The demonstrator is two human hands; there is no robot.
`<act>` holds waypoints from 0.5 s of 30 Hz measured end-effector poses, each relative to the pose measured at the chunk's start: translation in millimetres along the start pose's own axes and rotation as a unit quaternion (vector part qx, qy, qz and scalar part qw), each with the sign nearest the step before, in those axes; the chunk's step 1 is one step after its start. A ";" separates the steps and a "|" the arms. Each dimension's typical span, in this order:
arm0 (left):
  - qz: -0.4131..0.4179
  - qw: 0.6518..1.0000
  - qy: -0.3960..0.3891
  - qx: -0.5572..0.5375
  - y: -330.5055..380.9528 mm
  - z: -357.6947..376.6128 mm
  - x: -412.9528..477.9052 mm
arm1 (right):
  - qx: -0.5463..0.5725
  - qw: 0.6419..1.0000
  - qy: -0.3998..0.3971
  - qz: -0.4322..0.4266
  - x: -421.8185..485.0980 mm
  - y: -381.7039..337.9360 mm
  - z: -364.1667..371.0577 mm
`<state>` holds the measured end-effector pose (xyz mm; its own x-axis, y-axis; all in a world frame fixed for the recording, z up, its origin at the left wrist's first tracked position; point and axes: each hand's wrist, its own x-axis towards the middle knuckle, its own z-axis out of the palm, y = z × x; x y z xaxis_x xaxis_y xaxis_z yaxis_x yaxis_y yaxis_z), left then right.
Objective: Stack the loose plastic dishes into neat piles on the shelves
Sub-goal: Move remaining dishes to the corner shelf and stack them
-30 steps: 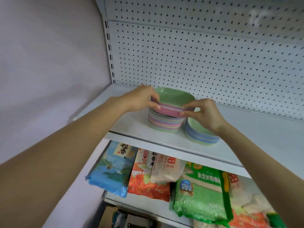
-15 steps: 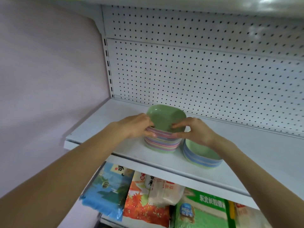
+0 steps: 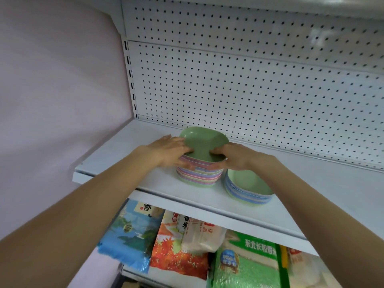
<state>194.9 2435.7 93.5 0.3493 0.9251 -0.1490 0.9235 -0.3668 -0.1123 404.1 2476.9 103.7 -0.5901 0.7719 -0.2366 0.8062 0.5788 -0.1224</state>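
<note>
Printed text on the packaged goods. The blue bag (image 3: pixel 128 235) carried a cream label with the character 香 in black, beside a small red seal too small to read. The orange-leaf bag (image 3: pixel 176 256) showed 香 above 米 in a vertical black column on a white panel. The pale bag (image 3: pixel 204 238) lying over it bore red characters turned sideways, too blurred to read. The green bag (image 3: pixel 245 273) read 东北长粒香 in white across its top band, the next character being cut off. Its round blue badge held lettering too fine to read.
</note>
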 end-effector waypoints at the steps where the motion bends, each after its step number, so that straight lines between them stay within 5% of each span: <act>1: -0.001 1.000 0.002 0.017 2.6 -1.0 -3.0 | -0.034 0.999 -0.012 0.003 0.6 -1.2 -2.2; 7: -0.032 0.998 0.058 -0.003 0.1 -7.2 -56.9 | -0.140 0.989 0.005 -0.041 -16.6 -29.7 -14.9; 15: -0.129 0.990 0.047 0.005 -15.9 8.3 -197.6 | -0.118 0.986 0.006 -0.121 -55.5 -151.0 -13.9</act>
<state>109.8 2258.0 116.6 0.1146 0.9932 -0.0225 0.9824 -0.1167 -0.1455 314.5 2350.4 148.7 -0.7655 0.6059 -0.2166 0.6104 0.7903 0.0539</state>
